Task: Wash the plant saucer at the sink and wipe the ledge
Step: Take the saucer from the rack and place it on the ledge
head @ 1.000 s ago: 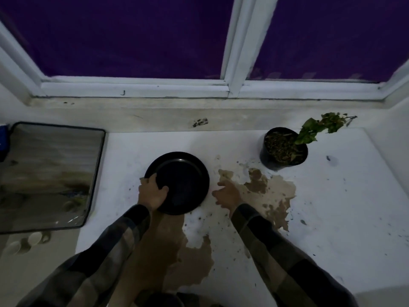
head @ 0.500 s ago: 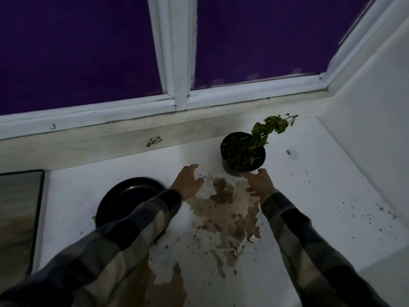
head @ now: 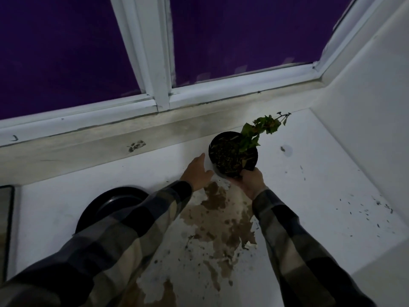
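Both hands reached pot [head: 232, 156] | right [head: 249, 181] gripping base | left [head: 197, 172] open beside

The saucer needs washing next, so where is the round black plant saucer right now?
In the head view the round black plant saucer lies on the white ledge at lower left, partly hidden under the left sleeve, left of the brown spill.

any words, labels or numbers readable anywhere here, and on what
None: no readable text in this view.
Plant pot: plain black, no label showing.
Saucer: plain black, partly hidden by the left sleeve.
Marks on the window frame and ledge are dirt, not writing.
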Demonstrator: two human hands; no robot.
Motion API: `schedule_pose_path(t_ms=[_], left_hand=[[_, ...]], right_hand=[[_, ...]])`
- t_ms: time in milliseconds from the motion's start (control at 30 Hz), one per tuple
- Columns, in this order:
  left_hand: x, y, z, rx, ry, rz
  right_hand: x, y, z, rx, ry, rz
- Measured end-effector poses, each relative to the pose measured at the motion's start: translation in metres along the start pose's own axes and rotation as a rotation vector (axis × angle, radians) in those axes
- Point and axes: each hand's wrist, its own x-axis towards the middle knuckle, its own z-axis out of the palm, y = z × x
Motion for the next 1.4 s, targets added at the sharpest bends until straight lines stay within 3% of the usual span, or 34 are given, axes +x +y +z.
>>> schedule_pose_path(t_ms=[333, 600, 733, 933, 1400], left_hand=[[-0.053, -0.050, -0.044, -0.087, 0.149, -0.039], [-0.147, -0.119, -0.095, -0.207, 0.353, -0.092], [-0.194, -0.156, -0.114, -0.258, 0.397, -0.134], [-0.242, -0.197, -0.128, -0.280, 0.428, -0.192], [-0.275, -0.224, -0.121, -0.233, 0.291, -0.238]], right_hand=[[-0.056, 0.015, 0.023, -0.053, -0.172, 0.027], [-0.140, 0.041, 0.082, -0.195, -0.407, 0.025], [-0.167, 0.069, 0.117, -0.188, -0.462, 0.109], [-0.187, 0.120, 0.160, -0.196, -0.488, 0.212], [-0.202, 0.173, 0.177, -0.331, -0.429, 0.157]])
